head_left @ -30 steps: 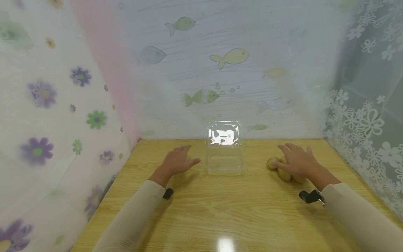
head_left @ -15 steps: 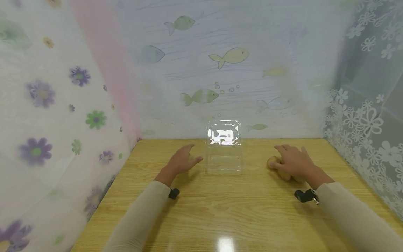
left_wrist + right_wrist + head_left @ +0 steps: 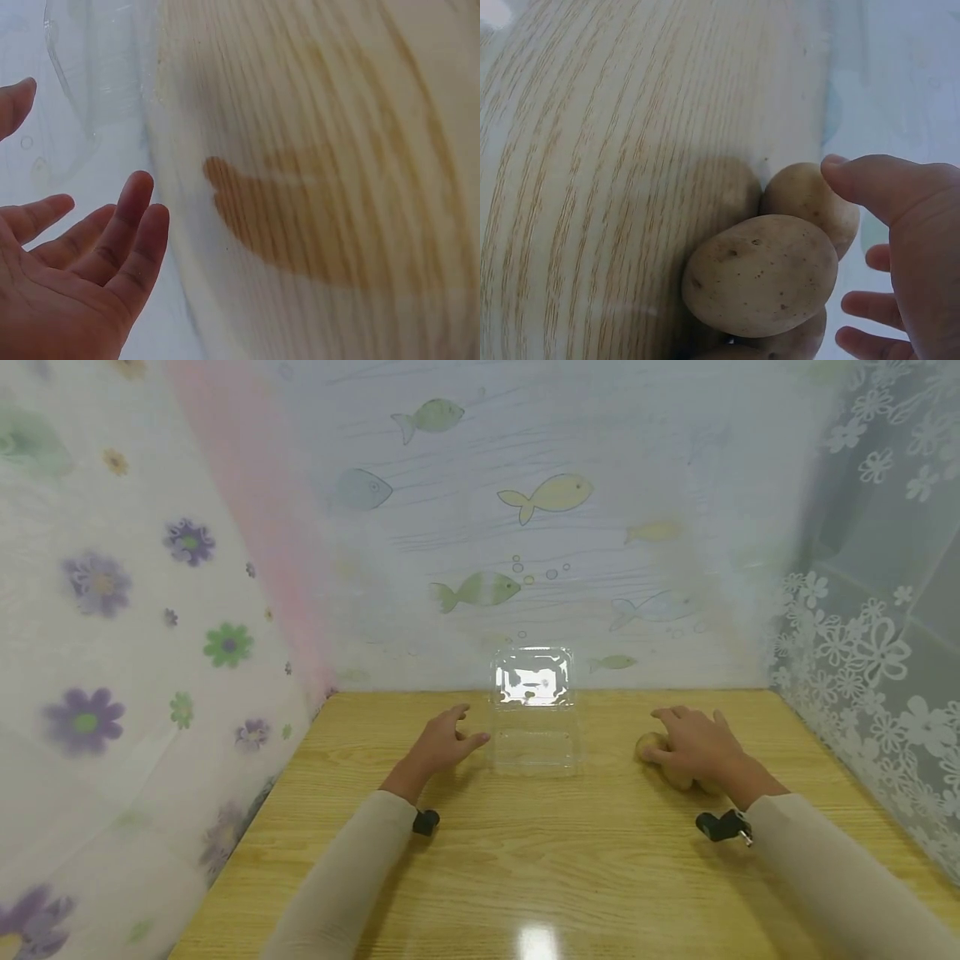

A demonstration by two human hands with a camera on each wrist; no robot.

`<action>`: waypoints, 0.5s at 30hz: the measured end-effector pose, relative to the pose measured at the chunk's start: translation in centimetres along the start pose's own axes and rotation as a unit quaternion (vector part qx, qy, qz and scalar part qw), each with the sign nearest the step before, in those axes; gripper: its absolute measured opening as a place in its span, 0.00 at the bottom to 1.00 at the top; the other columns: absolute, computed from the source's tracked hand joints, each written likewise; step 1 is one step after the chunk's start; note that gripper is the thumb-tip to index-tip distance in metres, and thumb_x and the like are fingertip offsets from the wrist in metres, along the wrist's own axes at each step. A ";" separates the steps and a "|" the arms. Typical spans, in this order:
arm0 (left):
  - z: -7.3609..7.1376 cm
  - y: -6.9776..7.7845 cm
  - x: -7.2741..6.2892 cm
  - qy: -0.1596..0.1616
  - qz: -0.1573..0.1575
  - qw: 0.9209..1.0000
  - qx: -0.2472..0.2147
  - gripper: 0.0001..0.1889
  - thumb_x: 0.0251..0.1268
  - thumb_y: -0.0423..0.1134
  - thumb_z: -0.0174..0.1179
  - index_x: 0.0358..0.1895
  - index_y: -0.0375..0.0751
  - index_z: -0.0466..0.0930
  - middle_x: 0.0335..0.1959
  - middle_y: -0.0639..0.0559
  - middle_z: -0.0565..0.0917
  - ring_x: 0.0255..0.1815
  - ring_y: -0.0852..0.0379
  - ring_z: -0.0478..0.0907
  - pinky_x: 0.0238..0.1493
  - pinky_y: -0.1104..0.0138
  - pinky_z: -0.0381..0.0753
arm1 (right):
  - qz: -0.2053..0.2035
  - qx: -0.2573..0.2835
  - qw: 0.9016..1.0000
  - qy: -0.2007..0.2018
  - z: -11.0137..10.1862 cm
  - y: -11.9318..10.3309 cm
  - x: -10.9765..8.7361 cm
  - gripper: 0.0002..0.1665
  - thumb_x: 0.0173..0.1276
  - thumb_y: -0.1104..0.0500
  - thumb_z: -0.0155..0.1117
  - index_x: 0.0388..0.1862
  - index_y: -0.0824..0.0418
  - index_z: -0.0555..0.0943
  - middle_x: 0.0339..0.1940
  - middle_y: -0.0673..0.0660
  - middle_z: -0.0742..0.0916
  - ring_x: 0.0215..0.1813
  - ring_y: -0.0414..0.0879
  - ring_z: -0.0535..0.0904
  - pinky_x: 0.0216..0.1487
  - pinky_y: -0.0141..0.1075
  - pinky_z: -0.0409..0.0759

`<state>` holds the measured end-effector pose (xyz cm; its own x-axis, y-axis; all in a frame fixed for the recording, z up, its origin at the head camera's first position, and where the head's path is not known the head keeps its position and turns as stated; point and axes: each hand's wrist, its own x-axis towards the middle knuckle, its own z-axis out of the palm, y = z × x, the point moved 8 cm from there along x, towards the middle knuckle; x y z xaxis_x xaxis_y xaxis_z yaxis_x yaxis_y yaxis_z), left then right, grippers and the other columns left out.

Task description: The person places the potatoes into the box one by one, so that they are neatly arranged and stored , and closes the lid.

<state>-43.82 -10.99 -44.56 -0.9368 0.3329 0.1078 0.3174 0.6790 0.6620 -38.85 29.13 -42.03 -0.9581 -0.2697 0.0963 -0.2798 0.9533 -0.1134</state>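
A clear plastic clamshell box [image 3: 535, 743] stands at the back middle of the table with its lid [image 3: 534, 678] raised. My left hand [image 3: 441, 747] is just left of the box, fingers spread and holding nothing, its thumb pointing at the box's side. In the left wrist view, the palm [image 3: 64, 311] is bare and the fingers are loosely bent. On the right side lie several potatoes [image 3: 761, 274], grouped together. Over them is my right hand [image 3: 701, 748], its thumb tip right at the farther potato [image 3: 802, 196] and its fingers relaxed. It partly hides the potatoes in the head view.
The wooden table [image 3: 555, 852] ends at a back sheet [image 3: 420, 635] printed with fish. A flowered sheet [image 3: 135, 668] closes the left side and a lace-patterned curtain [image 3: 870, 660] the right.
My left hand has moved right, closer to the clear box. My right hand has shifted slightly left over the potatoes. Box and potatoes have stayed in place.
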 end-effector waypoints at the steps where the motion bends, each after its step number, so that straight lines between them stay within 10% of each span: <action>1: 0.1 0.0 0.1 0.002 -0.001 1.000 -0.003 0.44 0.72 0.61 0.63 0.81 0.42 0.58 0.77 0.37 0.68 0.60 0.38 0.84 0.60 0.46 0.83 | 0.000 0.002 1.000 0.000 0.1 0.0 0.0 0.46 0.72 0.34 0.65 0.77 0.62 0.69 0.72 0.72 0.75 0.68 0.74 0.74 0.66 0.83 0.51; 15: 0.7 -0.8 0.5 0.022 -0.021 0.998 -0.048 0.39 0.72 0.54 0.66 0.80 0.44 0.62 0.73 0.36 0.73 0.59 0.35 0.84 0.59 0.44 0.83 | 0.002 0.023 1.000 -0.004 0.7 -0.6 0.3 0.42 0.70 0.40 0.70 0.73 0.63 0.72 0.70 0.72 0.77 0.67 0.73 0.74 0.65 0.84 0.51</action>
<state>-44.40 -10.87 -45.58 -0.9553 0.2745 0.1095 0.2639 0.6257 0.7341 -39.06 28.40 -42.67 -0.9596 -0.2670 0.0886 -0.2783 0.9471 -0.1597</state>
